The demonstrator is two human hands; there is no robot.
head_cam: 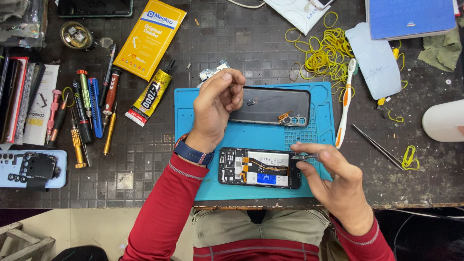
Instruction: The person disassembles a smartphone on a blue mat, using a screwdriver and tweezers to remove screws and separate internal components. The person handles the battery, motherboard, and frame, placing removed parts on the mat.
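Left hand (217, 104) raised, loosely curled above back cover (270, 106), right hand (333, 181) pinching tweezers (302, 157) at opened phone (256, 167)

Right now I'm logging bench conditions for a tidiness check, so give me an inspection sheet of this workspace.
Surface: dark tiled bench with a blue mat.
Job's things: opened phone on the mat; black back cover beyond it.
Clutter: screwdrivers, glue tube, yellow rubber bands, toothbrush, loose tweezers.
Hands: left hand raised over the mat, fingers pinched together, contents not visible; right hand holds a thin metal tool at the phone's right end.
Cables: white lead at the far edge.
Surroundings: wooden frame lower left.
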